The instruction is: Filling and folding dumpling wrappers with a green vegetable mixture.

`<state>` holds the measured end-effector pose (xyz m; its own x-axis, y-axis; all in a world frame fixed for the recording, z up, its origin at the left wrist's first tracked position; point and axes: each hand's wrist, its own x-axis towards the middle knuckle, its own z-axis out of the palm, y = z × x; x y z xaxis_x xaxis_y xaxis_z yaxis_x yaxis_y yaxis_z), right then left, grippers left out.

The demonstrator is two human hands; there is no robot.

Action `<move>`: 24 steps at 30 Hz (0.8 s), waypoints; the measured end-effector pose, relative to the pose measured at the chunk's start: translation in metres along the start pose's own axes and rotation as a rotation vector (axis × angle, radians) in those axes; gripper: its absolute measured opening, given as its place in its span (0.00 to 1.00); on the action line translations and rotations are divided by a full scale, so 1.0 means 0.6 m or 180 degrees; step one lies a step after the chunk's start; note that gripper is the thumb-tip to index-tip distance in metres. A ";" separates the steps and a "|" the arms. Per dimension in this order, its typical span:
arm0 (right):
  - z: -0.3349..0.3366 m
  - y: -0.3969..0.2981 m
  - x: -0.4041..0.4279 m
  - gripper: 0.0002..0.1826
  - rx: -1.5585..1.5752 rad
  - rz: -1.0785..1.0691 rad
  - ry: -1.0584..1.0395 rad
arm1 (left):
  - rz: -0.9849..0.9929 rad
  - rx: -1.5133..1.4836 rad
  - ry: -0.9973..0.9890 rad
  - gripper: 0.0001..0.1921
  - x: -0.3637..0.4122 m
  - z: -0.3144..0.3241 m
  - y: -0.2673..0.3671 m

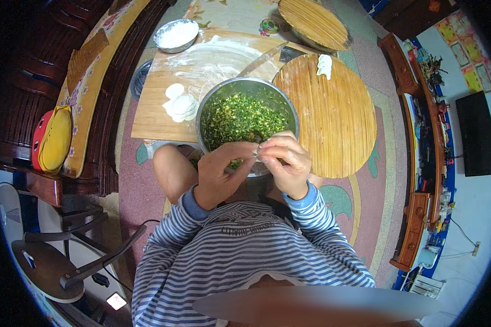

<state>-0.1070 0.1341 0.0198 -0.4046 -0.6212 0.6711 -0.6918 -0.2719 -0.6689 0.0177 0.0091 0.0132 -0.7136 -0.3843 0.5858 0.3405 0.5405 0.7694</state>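
Observation:
My left hand (223, 169) and my right hand (288, 161) meet at the fingertips over the near rim of a steel bowl (201, 122). Both pinch a small piece of white dough (255, 152), mostly hidden by the fingers. Chopped green filling with yellow bits (245, 116) lies in the bowl. Left of it, a stack of round dough wrappers (183, 108) rests on a floured wooden board (159, 126). On a round slatted wooden board (331, 122) at the right, a few white dumplings (324, 66) sit near the far edge.
A knife (264, 59) lies across the wooden board behind the steel bowl. A bowl of white flour (176, 34) stands at the board's far left corner. At the back right, another slatted round board (315, 22) covers a basin. A wooden bench (102, 122) is at the left.

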 end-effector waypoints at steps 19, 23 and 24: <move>-0.007 -0.011 0.012 0.09 -0.0377 0.0049 -0.0212 | -0.0686 -0.0166 -0.0004 0.17 -0.003 -0.001 0.010; 0.001 -0.006 0.004 0.06 0.0127 0.0431 0.0062 | -0.0603 -0.0224 -0.0100 0.20 -0.001 -0.003 0.008; 0.002 -0.006 0.004 0.05 0.0264 0.0530 0.0150 | -0.0435 -0.0123 -0.0164 0.22 -0.001 -0.003 0.006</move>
<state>-0.1048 0.1330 0.0234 -0.5383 -0.6282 0.5618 -0.5620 -0.2291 -0.7947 0.0207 0.0097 0.0163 -0.7851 -0.4128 0.4618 0.2606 0.4562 0.8508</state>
